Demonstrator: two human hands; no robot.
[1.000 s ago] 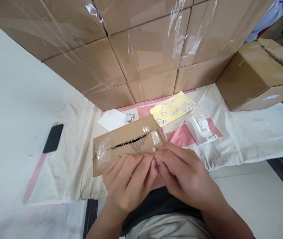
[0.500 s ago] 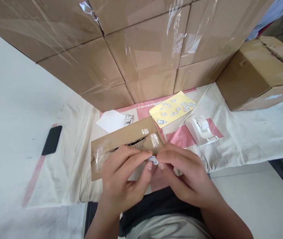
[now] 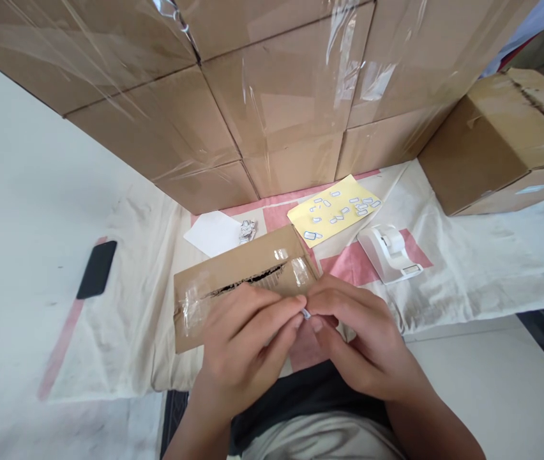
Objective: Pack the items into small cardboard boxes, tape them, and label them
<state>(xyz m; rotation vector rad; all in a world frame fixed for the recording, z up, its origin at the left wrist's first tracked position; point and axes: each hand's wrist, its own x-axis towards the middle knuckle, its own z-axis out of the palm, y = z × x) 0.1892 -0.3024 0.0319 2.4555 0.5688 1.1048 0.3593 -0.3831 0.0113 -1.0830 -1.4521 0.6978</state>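
Note:
Both hands meet above the near right corner of a taped cardboard box point(image 3: 234, 265). My left hand point(image 3: 248, 348) pinches a small white paper piece point(image 3: 306, 314) with a dark outline between thumb and fingertips. On its other side, my right hand point(image 3: 358, 332) is closed, its fingertips at the same piece. Most of the piece is hidden by the fingers. Beyond the box lies a yellow sheet point(image 3: 320, 223) with several similar small white outlined pieces on it. A white tape dispenser point(image 3: 391, 255) stands to the right of that sheet.
A wall of stacked, taped cardboard boxes point(image 3: 291, 115) rises at the back. Another large box point(image 3: 483, 153) stands at the right. A white paper point(image 3: 209, 233) with a crumpled scrap point(image 3: 248, 231) lies behind the small box. A black phone point(image 3: 98, 268) rests at the left.
My left fingers have moved slightly right and closed further over the small paper piece. The piece has turned and shows less of its face. My right hand has barely moved.

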